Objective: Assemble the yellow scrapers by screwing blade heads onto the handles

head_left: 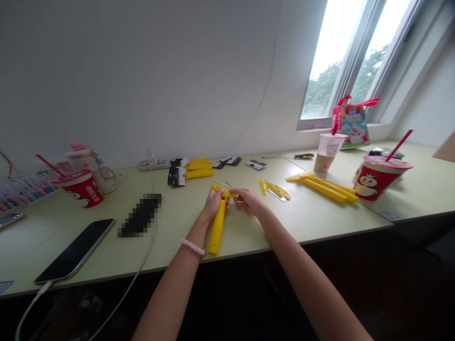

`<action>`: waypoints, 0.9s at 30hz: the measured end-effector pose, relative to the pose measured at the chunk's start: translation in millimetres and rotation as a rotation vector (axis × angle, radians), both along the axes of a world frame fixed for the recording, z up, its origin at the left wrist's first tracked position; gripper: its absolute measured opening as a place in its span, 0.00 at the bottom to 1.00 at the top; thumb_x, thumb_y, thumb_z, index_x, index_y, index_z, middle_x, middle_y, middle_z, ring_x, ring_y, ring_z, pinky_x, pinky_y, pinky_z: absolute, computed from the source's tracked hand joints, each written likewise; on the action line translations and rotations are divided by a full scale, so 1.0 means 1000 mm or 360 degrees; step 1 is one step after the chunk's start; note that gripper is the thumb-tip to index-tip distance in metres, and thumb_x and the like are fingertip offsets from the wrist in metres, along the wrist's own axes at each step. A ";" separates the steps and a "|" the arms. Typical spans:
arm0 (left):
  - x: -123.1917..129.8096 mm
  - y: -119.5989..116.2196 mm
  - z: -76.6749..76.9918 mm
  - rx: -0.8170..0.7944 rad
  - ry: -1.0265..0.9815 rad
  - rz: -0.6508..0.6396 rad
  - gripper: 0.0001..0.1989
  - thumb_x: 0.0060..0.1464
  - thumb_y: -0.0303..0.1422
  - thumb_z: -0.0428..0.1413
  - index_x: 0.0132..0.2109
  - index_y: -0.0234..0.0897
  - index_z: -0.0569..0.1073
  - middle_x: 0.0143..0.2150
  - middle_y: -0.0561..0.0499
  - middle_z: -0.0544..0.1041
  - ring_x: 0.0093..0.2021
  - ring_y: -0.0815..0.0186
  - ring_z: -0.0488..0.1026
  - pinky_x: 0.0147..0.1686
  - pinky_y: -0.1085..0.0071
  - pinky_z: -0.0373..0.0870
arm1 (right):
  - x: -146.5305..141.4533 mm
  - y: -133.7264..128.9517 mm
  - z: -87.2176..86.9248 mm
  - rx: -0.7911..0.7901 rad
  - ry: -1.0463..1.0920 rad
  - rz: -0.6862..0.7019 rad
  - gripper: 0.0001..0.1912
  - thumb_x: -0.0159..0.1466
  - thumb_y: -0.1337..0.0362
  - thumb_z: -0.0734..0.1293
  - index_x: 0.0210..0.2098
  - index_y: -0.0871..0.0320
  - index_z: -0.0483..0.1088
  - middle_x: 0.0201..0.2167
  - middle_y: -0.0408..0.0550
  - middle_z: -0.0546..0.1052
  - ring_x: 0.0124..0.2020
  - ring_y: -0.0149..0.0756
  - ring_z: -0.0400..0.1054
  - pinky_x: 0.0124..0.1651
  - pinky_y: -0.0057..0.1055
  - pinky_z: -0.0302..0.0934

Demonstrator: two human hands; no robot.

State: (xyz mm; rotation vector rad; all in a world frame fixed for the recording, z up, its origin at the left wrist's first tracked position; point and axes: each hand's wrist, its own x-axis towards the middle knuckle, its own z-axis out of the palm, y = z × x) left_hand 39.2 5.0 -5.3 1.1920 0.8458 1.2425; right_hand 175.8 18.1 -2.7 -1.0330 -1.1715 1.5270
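Note:
A yellow T-shaped scraper is held over the near edge of the table, its handle pointing down towards me. My left hand is closed around the left part of its head. At the right end of the head, the fingers of my right hand are pinched against it. A thin grey strip shows along the head's top edge; its details are too small to make out. Just right of my hands lie small yellow pieces with clear, flat packaging. Two yellow scrapers rest farther right.
Packaged yellow handles with black cards lie near the wall, beside a power strip. A screwdriver lies behind. Red cups stand at both sides, with a milky drink on the right. A tablet and cable occupy the left front.

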 end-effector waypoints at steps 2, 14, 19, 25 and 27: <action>-0.001 0.001 -0.001 -0.0033 -0.0007 0.0003 0.08 0.50 0.36 0.48 0.32 0.35 0.61 0.16 0.55 0.66 0.14 0.72 0.64 0.15 0.77 0.57 | -0.001 -0.002 0.002 0.0051 -0.0107 -0.0064 0.10 0.50 0.60 0.69 0.27 0.62 0.72 0.23 0.45 0.70 0.20 0.22 0.57 0.20 0.21 0.53; -0.007 0.006 0.006 -0.0037 -0.0202 0.0273 0.06 0.44 0.31 0.50 0.29 0.36 0.59 0.15 0.57 0.65 0.12 0.73 0.61 0.14 0.77 0.54 | -0.011 0.005 0.001 0.0415 -0.0310 -0.0163 0.18 0.54 0.51 0.63 0.29 0.62 0.70 0.23 0.44 0.70 0.21 0.25 0.57 0.23 0.24 0.52; -0.017 0.010 0.009 0.0062 -0.0476 0.0930 0.06 0.43 0.31 0.49 0.27 0.37 0.57 0.15 0.59 0.63 0.12 0.74 0.60 0.15 0.77 0.57 | -0.021 0.011 -0.010 0.0971 -0.1179 -0.0461 0.12 0.60 0.60 0.59 0.34 0.58 0.72 0.32 0.47 0.74 0.32 0.32 0.64 0.37 0.28 0.55; -0.017 0.011 0.006 0.0073 -0.0388 0.0953 0.07 0.42 0.33 0.50 0.26 0.37 0.58 0.14 0.58 0.64 0.13 0.73 0.61 0.16 0.76 0.58 | -0.049 0.012 -0.015 0.1168 -0.1809 -0.0375 0.13 0.62 0.67 0.57 0.36 0.57 0.73 0.36 0.50 0.74 0.42 0.35 0.63 0.42 0.27 0.53; -0.016 0.011 0.007 0.0084 -0.0383 0.0968 0.07 0.42 0.33 0.51 0.26 0.37 0.58 0.14 0.57 0.64 0.13 0.73 0.61 0.16 0.76 0.58 | -0.057 0.014 -0.015 0.1188 -0.1888 -0.0354 0.14 0.62 0.67 0.56 0.36 0.58 0.73 0.36 0.50 0.74 0.41 0.35 0.63 0.43 0.27 0.53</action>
